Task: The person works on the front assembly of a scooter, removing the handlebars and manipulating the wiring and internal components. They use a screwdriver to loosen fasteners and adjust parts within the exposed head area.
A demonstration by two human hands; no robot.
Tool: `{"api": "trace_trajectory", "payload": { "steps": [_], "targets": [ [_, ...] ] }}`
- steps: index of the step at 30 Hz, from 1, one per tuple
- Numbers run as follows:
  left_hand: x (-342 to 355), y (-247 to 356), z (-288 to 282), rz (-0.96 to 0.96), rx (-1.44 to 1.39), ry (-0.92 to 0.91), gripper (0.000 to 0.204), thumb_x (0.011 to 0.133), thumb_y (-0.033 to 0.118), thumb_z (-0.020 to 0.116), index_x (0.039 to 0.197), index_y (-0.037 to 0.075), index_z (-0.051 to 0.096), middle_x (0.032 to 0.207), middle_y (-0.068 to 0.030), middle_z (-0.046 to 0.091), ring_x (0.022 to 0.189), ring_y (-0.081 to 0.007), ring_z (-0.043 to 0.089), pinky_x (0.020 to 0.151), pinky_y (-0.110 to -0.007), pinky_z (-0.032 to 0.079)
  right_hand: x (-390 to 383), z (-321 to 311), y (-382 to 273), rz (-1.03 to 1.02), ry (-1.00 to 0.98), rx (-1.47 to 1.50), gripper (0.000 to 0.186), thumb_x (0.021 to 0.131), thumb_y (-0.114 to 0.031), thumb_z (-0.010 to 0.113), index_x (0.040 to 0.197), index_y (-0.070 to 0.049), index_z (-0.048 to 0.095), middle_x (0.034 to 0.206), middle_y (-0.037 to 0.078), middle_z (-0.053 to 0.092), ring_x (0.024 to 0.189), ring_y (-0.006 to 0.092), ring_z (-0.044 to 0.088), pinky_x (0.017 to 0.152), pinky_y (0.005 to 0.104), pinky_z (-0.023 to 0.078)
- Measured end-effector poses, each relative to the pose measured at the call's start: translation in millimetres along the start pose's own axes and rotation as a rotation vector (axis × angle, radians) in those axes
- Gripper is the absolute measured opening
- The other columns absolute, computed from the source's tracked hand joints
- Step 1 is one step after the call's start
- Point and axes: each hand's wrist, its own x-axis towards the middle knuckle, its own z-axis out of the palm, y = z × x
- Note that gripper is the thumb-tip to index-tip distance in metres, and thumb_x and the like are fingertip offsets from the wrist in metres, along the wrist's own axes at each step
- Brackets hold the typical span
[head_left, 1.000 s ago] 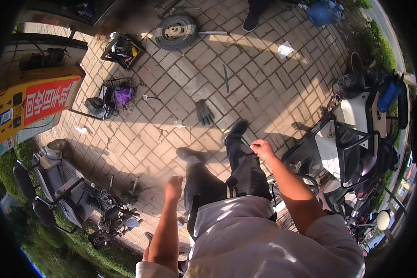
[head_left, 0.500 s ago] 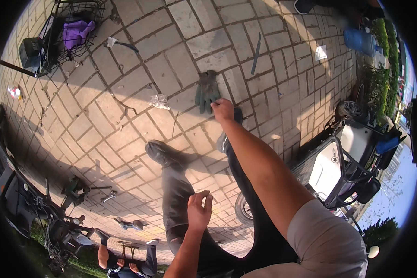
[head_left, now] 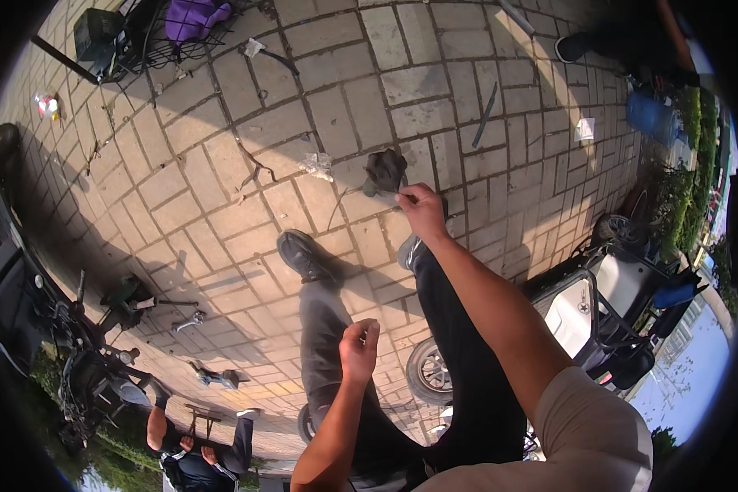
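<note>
A grey and dark green work glove point(head_left: 387, 170) now looks bunched, hanging at or just above the paving ahead of my shoes. The fingertips of my right hand point(head_left: 422, 209) are pinched on its near edge, with that arm stretched far forward. My left hand point(head_left: 358, 353) is held over my left leg, its fingers curled in and nothing visible in them. Beneath it is my dark trouser leg point(head_left: 324, 328), ending in a black shoe point(head_left: 303, 256).
Brick paving bears a clear plastic scrap point(head_left: 316, 166), a dark strip point(head_left: 485, 115) and a metal tool point(head_left: 190, 321). A wire basket with purple cloth point(head_left: 197, 18) stands far left. A white vehicle point(head_left: 570, 316) is right, a motorbike point(head_left: 82, 361) left. Another person's shoe point(head_left: 572, 47) shows far right.
The glove, lying flat with its fingers spread before, is now crumpled with its fingers drawn up in my right hand. My left hand has shifted slightly. The whole view has swung a little.
</note>
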Motion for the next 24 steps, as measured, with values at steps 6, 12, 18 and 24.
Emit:
{"api": "trace_trajectory", "payload": {
  "steps": [6,12,18,24],
  "targets": [
    [-68,200,-69,0.085,-0.335,0.217,0.021,0.09,0.022,0.062,0.086,0.002,0.066,0.076,0.0016,0.06,0.064,-0.004,0.041,0.059,-0.02,0.035,-124,-87,-231,-0.211,-0.334,0.077,0.011,0.078,0.0,0.067,0.088,0.0,0.063,0.087,0.006,0.062,0.078,0.0142,0.059,0.069,0.0265,0.047],
    [-179,250,-133,0.098,-0.625,0.292,0.017,0.086,0.015,0.064,0.096,0.001,0.066,0.08,0.0013,0.063,0.058,-0.003,0.036,0.053,-0.019,0.03,-200,-114,-364,-0.221,-0.583,0.149,0.009,0.081,-0.001,0.064,0.09,0.003,0.064,0.088,0.007,0.065,0.08,0.0142,0.062,0.072,0.0265,0.049],
    [-266,252,-171,0.142,-0.834,0.075,0.031,0.081,0.005,0.065,0.111,-0.002,0.061,0.094,-0.0008,0.065,0.07,-0.0032,0.051,0.056,-0.018,0.033,-261,-98,-462,-0.141,-0.732,0.103,0.016,0.085,-0.005,0.065,0.097,0.005,0.062,0.084,0.007,0.065,0.077,0.0132,0.062,0.071,0.0259,0.05],
    [-303,253,-257,0.301,-0.916,0.02,0.024,0.082,0.008,0.066,0.104,0.001,0.062,0.087,-0.0004,0.064,0.067,-0.0027,0.05,0.056,-0.016,0.037,-315,-38,-503,-0.123,-0.751,0.134,0.018,0.084,-0.004,0.066,0.099,0.005,0.062,0.086,0.007,0.066,0.078,0.012,0.062,0.071,0.0248,0.051]
  ]
}}
